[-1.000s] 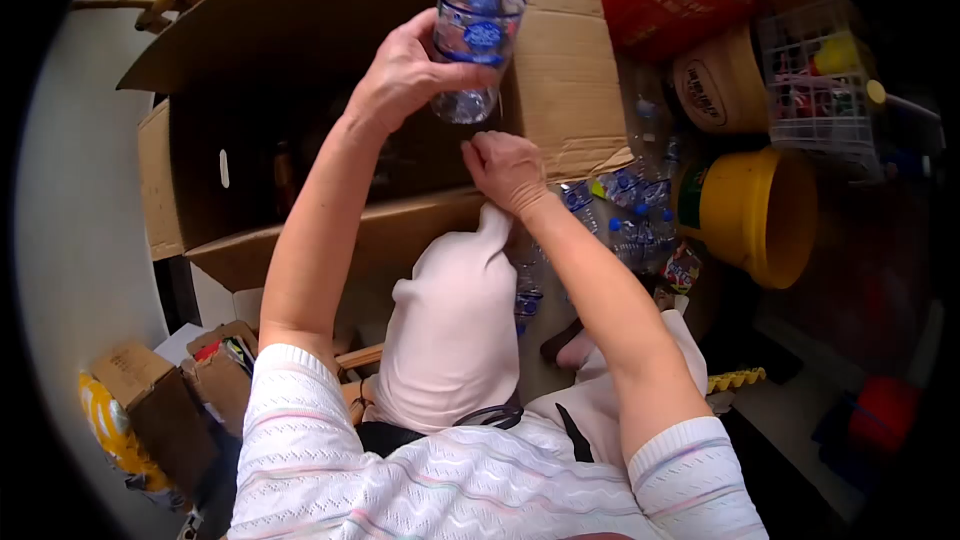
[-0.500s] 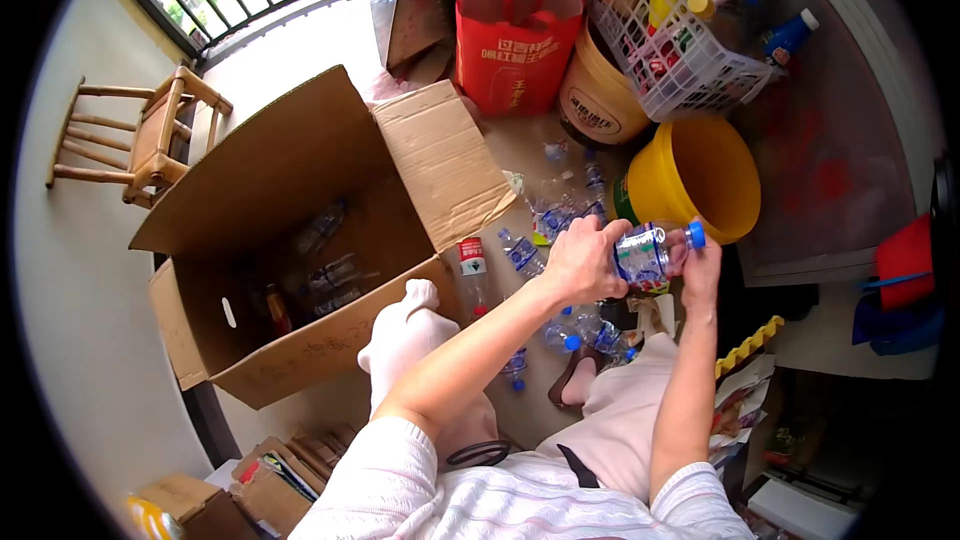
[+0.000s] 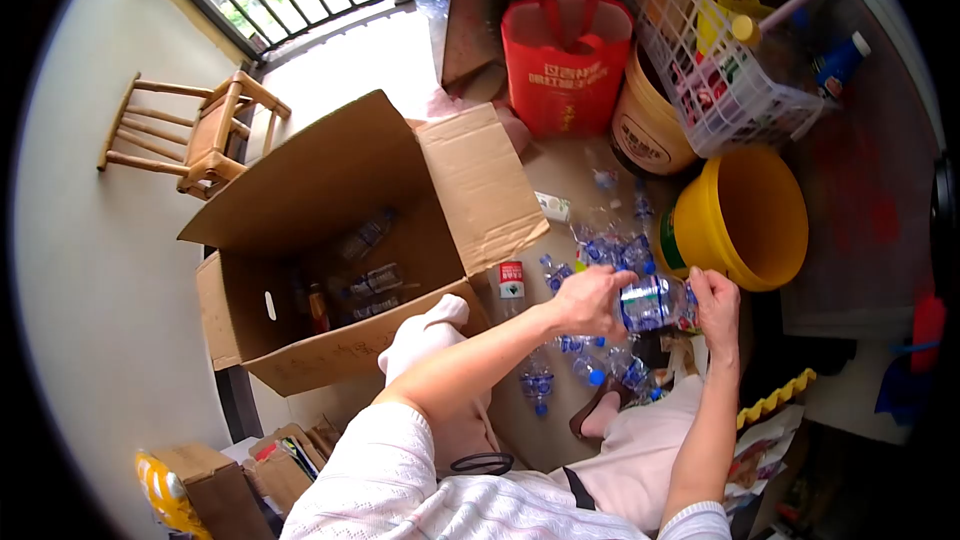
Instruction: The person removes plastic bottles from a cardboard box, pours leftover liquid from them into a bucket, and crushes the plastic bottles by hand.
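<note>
A clear plastic bottle (image 3: 648, 305) with a blue label lies sideways between my hands, above the floor. Its base end is in the grip of my left hand (image 3: 588, 302). My right hand (image 3: 716, 308) is closed around the neck end, and its fingers hide the cap. Below and beyond my hands, several similar bottles lie on the floor, among them one with a blue cap (image 3: 588, 370). A bottle with a red label (image 3: 511, 281) rests beside the cardboard box (image 3: 480, 190). Inside that open box are a few clear bottles (image 3: 376, 280) and a brownish one (image 3: 318, 308).
A yellow bucket (image 3: 700, 220) stands tilted just beyond my right hand. Behind it are a cream bucket (image 3: 645, 135), a red bag (image 3: 565, 70) and a white plastic basket (image 3: 720, 110). A bamboo chair (image 3: 212, 140) is at the far left; folded cardboard (image 3: 275, 480) sits at lower left.
The view has shifted, so the surroundings appear lower and further right. My right hand now covers the bottle's blue cap, which showed before. My left hand keeps its hold.
</note>
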Action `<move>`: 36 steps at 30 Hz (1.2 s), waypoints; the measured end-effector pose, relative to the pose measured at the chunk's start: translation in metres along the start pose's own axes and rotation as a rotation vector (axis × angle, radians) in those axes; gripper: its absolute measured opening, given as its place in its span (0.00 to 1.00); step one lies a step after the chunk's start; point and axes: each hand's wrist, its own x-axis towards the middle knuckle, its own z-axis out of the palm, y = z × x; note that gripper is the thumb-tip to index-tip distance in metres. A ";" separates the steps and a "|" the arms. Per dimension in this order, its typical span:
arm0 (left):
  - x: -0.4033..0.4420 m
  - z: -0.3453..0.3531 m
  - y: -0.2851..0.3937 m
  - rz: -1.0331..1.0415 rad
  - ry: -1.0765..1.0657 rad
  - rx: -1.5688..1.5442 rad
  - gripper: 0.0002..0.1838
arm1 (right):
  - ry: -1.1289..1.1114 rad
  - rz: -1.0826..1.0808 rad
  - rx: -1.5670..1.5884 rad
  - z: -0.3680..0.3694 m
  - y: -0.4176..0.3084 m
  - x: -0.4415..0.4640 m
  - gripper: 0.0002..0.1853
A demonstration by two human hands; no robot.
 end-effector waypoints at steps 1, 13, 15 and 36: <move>0.003 -0.004 0.001 -0.011 -0.083 -0.080 0.41 | 0.008 -0.032 0.052 0.001 -0.001 0.000 0.16; -0.007 0.008 -0.003 -0.135 -0.658 -1.203 0.30 | -0.253 -0.138 0.384 -0.036 -0.021 -0.030 0.16; -0.008 0.007 -0.002 -0.105 -0.668 -1.259 0.31 | -0.245 -0.142 0.484 -0.038 -0.019 -0.032 0.16; -0.008 -0.008 0.000 0.049 0.068 -1.188 0.35 | -0.279 -0.045 0.290 0.069 -0.010 -0.042 0.32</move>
